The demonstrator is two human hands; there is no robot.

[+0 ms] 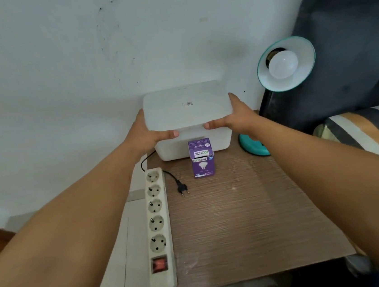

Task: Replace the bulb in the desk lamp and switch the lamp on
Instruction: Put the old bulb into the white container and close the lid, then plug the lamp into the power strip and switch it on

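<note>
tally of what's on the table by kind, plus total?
White box with lid: 1
Purple bulb carton: 1
Teal desk lamp, bulb fitted: 1
Power strip: 1
Loose black plug: 1
Total: 5
Left hand and right hand both grip the box lid.

Lamp base (252,146) half hidden behind right forearm; box print (203,164) illegible

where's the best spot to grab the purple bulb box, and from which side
Take the purple bulb box by its two flat side faces, coming from above and in front. It stands upright, its back is close against the white storage box, and its sides are clear.
</note>
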